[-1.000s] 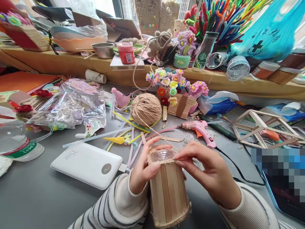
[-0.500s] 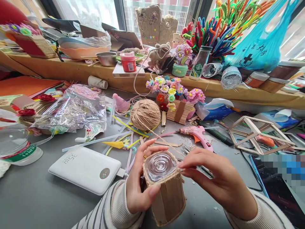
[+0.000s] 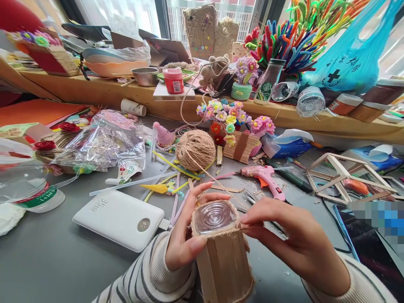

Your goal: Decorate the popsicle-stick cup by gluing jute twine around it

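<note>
A plastic container (image 3: pixel 224 261) covered with flat wooden sticks is tilted toward me, its clear ringed base (image 3: pixel 215 218) facing up. Twine runs round the edge of that base. My left hand (image 3: pixel 186 240) grips the container from the left, thumb on the near rim and fingers behind. At the right corner of the rim, the thumb and forefinger of my right hand (image 3: pixel 284 240) pinch the twine (image 3: pixel 225 187). From there the strand leads back to a ball of brown twine (image 3: pixel 195 150) on the table.
A white power bank (image 3: pixel 120 219) lies left of my hands. Behind them are a pink glue gun (image 3: pixel 263 179) and a box of crocheted flowers (image 3: pixel 241 145). To the right stand a wooden stick frame (image 3: pixel 339 172) and a phone (image 3: pixel 366 240).
The container has tipped so that more of its stick-covered side shows. Both hands keep their hold, and the whole scene has shifted slightly right in view.
</note>
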`<state>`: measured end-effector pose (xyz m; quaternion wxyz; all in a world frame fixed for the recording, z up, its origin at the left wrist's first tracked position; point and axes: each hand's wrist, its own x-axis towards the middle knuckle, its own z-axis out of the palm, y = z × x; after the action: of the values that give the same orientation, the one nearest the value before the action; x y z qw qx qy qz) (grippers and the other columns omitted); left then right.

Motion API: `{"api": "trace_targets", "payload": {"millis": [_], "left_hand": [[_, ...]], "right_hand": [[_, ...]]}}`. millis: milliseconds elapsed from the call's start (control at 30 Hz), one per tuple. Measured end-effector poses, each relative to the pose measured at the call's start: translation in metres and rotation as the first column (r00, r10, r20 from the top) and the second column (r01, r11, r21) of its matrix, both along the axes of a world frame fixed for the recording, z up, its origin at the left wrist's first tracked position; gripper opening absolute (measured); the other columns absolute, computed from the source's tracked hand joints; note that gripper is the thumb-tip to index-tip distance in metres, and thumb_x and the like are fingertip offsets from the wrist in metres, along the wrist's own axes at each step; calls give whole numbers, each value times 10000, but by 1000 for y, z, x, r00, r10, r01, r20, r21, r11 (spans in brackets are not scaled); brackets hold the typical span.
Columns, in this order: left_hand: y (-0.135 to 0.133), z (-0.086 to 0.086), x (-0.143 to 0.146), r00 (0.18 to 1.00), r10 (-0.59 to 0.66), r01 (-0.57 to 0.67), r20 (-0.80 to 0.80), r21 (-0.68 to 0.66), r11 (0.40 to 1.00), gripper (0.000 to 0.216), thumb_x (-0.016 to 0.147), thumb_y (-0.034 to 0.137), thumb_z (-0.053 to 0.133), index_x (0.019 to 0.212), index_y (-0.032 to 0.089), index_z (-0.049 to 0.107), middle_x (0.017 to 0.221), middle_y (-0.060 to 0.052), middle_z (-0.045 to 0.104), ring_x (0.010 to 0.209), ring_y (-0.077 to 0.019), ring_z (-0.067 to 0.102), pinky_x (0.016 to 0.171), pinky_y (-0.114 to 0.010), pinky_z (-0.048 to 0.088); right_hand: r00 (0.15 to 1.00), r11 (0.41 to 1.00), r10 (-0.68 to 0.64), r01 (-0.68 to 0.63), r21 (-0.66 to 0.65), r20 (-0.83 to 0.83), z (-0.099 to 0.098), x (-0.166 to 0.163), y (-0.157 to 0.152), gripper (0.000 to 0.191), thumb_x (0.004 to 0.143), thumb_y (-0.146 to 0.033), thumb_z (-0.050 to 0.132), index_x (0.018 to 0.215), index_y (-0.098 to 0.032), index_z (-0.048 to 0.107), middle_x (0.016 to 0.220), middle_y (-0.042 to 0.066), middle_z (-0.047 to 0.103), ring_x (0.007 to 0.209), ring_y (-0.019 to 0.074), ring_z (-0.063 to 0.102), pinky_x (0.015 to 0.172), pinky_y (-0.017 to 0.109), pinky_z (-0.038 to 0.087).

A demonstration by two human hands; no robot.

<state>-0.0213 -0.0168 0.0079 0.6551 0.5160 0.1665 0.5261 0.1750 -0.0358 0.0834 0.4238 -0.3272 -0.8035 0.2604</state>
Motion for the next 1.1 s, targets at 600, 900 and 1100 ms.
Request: {"api": "trace_targets", "payload": {"millis": [600,900,1100], "left_hand": [[-1,9,-3,988,-154,154,10,-107,982,790,658,547,706,1316,256,380,1224,-148,584,1080,-332,598,896,-472,476],[-5,19,-3,970,-233,238,63,-98,966,773,663,567,701,1312,267,408,1168,-124,581,1009,-299,621,849,-423,492],[-7,23,-4,943,-324,332,80,-115,936,766,652,559,696,1310,278,424,1099,-105,576,925,-274,619,747,-370,501]], "right_hand": [[1000,1000,2,-2,-26,-5,6,0,-7,195,850,-71,601,975,-218,626,796,-1,711,727,89,655,685,150,527],[995,985,85,-91,-145,-46,9,1,-7,225,826,-86,646,1003,-221,618,784,-19,699,693,67,648,677,130,525],[981,938,161,-186,-293,-109,12,2,-7,207,809,-145,690,993,-203,615,754,-9,700,655,74,663,663,131,548]]}}
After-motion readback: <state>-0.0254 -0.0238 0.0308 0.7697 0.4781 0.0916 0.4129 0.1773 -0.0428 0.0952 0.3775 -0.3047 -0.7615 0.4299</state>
